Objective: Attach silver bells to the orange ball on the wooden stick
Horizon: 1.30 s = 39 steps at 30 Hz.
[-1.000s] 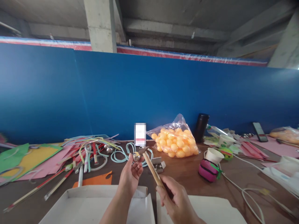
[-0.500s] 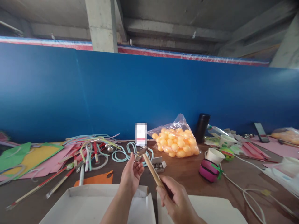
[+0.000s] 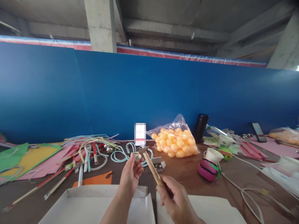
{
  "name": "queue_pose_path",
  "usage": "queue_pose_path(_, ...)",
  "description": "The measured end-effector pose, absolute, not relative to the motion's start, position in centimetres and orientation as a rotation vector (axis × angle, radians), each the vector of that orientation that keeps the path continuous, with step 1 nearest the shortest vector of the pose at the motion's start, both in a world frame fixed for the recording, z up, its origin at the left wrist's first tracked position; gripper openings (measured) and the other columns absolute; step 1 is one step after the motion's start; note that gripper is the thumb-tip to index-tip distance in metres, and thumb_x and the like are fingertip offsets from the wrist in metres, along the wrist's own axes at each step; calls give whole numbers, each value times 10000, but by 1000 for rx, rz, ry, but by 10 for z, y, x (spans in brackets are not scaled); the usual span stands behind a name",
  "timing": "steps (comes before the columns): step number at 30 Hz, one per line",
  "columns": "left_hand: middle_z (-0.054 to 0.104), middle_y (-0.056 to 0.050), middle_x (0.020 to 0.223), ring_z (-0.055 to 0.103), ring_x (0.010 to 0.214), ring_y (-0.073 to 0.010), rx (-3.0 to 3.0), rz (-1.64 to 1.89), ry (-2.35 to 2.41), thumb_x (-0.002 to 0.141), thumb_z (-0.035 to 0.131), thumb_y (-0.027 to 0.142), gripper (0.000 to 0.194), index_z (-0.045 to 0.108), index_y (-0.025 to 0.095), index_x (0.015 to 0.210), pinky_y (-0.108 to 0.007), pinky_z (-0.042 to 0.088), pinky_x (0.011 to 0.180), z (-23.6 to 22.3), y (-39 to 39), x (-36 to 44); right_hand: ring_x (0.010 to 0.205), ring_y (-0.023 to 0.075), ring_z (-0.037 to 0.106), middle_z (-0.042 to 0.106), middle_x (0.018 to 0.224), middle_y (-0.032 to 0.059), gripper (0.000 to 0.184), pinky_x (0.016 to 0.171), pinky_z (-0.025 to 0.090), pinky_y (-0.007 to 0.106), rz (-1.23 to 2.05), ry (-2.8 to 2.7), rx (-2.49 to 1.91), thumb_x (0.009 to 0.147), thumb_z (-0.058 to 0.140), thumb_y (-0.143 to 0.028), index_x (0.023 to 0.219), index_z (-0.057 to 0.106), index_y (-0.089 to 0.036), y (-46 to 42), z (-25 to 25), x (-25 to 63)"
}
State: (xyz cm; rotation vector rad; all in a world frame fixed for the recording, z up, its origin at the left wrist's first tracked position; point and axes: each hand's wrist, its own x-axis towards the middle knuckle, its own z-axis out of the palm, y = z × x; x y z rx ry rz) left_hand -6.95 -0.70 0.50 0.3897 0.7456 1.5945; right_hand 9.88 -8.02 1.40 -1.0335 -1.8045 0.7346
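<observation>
My left hand grips a shiny silver metal ball between thumb and fingers, held up above the table. In my right hand is a hammer, its wooden handle slanting up and to the left. The dark hammer head sits right by the top of the ball; whether they touch I cannot tell. Just beyond the handle stands a small open box of small shiny metal pieces. Light-blue tubing lies in loops behind my left hand.
White open trays lie under my forearms. Behind are a clear bag of orange balls and a black bottle. A paper cup and a magenta pouch stand right, near a white cable. Coloured paper and sticks fill the left.
The hammer head has tilted slightly, and a little more of the ball shows beneath it. Both hands stay in nearly the same place, and the view has shifted very slightly.
</observation>
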Motion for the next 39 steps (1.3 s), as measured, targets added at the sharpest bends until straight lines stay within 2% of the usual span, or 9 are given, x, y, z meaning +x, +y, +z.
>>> queue_pose_path(3, 640, -46, 710, 572, 525, -68, 394, 1608, 742, 739, 669, 392, 301, 595, 138, 883, -177, 492, 489, 5, -7, -69, 504, 120, 549, 594, 699, 19, 303, 506, 464, 206, 741, -1859, -1040, 887, 453, -366, 1091, 575, -179, -79, 15, 101)
queue_pose_path(8, 618, -23, 702, 556, 528, -60, 408, 1643, 743, 693, 709, 400, 335, 601, 149, 888, -170, 478, 487, 6, -8, -69, 621, 138, 596, 631, 879, 67, 278, 557, 486, 202, 726, -1903, -1045, 885, 462, -322, 1108, 564, -190, -79, 14, 103)
queue_pose_path(12, 610, -9, 694, 546, 533, -57, 453, 1635, 752, 668, 728, 401, 379, 599, 165, 934, -164, 462, 486, 9, -10, -67, 718, 171, 620, 638, 857, 67, 265, 604, 498, 214, 682, -1901, -1026, 875, 479, -307, 1096, 566, -189, -79, 15, 102)
queue_pose_path(17, 584, 10, 681, 538, 535, -55, 479, 1664, 778, 645, 739, 414, 416, 604, 168, 953, -165, 458, 497, 7, -10, -66, 659, 152, 614, 641, 834, 55, 262, 582, 493, 206, 667, -1902, -1027, 875, 483, -300, 1090, 589, -195, -79, 16, 102)
queue_pose_path(22, 566, 14, 674, 535, 543, -62, 511, 1649, 800, 650, 725, 440, 440, 607, 175, 981, -172, 453, 498, 4, -9, -66, 692, 165, 618, 639, 825, 62, 277, 588, 492, 210, 663, -1905, -1011, 873, 485, -303, 1106, 575, -183, -80, 17, 102)
queue_pose_path(27, 563, 9, 708, 536, 559, -57, 516, 1664, 803, 655, 726, 428, 443, 613, 180, 1006, -166, 451, 509, 6, -10, -66, 569, 125, 576, 621, 800, 44, 280, 526, 468, 196, 701, -1866, -1032, 878, 476, -328, 1099, 581, -192, -80, 14, 100)
queue_pose_path(39, 560, 6, 746, 505, 561, -46, 566, 1664, 803, 684, 697, 441, 456, 601, 197, 1057, -159, 437, 513, 3, -10, -66, 496, 117, 543, 557, 651, 6, 370, 429, 446, 185, 903, -1776, -1090, 877, 467, -414, 1128, 575, -164, -80, 23, 102)
